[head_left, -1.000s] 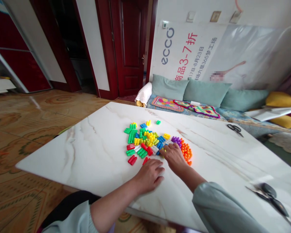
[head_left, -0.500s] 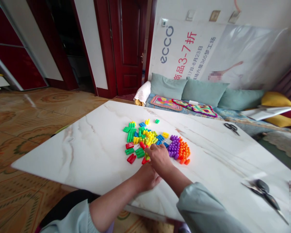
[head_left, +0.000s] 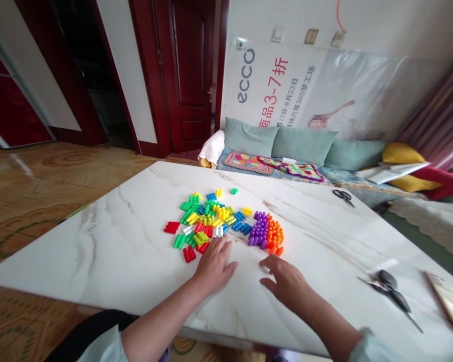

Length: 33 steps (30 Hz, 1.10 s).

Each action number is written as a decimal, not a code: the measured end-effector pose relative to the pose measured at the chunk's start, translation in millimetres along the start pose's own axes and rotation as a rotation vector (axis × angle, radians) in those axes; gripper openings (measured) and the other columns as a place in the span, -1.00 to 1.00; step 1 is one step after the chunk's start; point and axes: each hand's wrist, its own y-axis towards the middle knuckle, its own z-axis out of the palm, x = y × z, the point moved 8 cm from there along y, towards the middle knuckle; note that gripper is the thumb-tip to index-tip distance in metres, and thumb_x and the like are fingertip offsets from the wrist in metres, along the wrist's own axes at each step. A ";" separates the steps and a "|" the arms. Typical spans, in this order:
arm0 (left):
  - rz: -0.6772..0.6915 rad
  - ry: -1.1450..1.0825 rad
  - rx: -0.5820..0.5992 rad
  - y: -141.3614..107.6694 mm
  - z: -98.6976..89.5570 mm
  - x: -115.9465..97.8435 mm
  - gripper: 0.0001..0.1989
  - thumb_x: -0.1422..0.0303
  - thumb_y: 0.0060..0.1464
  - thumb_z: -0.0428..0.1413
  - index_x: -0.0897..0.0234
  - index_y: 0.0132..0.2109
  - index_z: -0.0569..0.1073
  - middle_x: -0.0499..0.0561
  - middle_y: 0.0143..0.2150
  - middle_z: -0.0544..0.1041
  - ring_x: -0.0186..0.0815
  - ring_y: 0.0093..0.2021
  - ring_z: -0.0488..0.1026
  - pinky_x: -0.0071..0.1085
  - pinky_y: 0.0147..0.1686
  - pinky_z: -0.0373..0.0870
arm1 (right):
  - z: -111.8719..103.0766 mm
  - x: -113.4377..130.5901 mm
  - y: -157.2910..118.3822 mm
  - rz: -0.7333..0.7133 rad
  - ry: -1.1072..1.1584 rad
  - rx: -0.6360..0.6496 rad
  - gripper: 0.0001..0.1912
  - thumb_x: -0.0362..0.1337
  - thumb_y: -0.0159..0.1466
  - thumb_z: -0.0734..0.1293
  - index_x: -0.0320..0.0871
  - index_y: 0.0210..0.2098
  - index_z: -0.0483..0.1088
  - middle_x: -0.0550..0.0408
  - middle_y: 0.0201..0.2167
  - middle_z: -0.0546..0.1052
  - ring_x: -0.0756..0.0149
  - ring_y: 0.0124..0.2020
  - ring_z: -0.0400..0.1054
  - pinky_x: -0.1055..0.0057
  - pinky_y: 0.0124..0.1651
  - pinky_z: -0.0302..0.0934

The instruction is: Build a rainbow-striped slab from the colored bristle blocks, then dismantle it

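Note:
My left hand (head_left: 214,264) rests low over the white table with its fingers spread. Its fingertips are at the near edge of a loose heap of small plastic pieces, by a red piece (head_left: 203,247) and a white piece (head_left: 218,231). My right hand (head_left: 286,279) is open too, thumb and fingers apart, holding nothing. It lies just in front of the rows of knobbly orange pieces (head_left: 275,234), which stand beside packed purple pieces (head_left: 258,231). Blue pieces (head_left: 239,221) adjoin the purple ones. Yellow-green pieces (head_left: 202,238) and green pieces (head_left: 179,241) lie on the left.
The marble-patterned table (head_left: 109,241) fills the foreground. Scissors (head_left: 343,196) lie near its far right edge, and black-handled tools (head_left: 392,291) lie at the near right beside a flat framed object (head_left: 447,301). A sofa with green cushions (head_left: 304,148) stands behind.
My hands were together over the near pieces; they have drawn apart, the left to the left, the right to the right. Some red pieces have shifted left. The view has turned slightly right.

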 end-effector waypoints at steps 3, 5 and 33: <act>0.099 0.002 -0.008 -2.2 -4.2 -10.4 -0.58 0.32 0.17 0.01 0.31 0.16 0.33 0.20 0.25 0.30 -0.06 0.26 0.20 -0.02 0.24 0.16 | -8.2 0.6 -3.0 0.008 -0.006 -0.016 -0.61 -0.31 0.22 0.31 -0.16 0.05 0.39 -0.12 0.01 0.48 0.12 -0.06 0.43 0.24 -0.01 0.26; 0.170 0.028 -0.010 2.0 -6.9 -17.5 -0.59 0.39 0.15 -0.01 0.27 0.15 0.34 0.15 0.24 0.32 -0.09 0.28 0.17 -0.02 0.28 0.10 | -13.3 15.5 -8.1 -0.006 -0.007 -0.010 -0.61 -0.32 0.21 0.32 -0.14 0.05 0.40 -0.13 0.01 0.48 0.07 -0.04 0.42 0.20 0.00 0.26; -0.022 0.487 0.112 127.0 5.8 -13.8 -0.60 0.38 0.10 0.00 0.37 0.09 0.41 0.26 0.31 0.19 0.06 0.27 0.16 -0.01 0.25 0.01 | 9.7 73.9 -34.8 -0.297 -0.107 0.103 -0.54 -0.10 0.11 0.46 -0.18 -0.06 0.43 -0.08 -0.14 0.53 0.05 -0.14 0.45 0.22 -0.10 0.35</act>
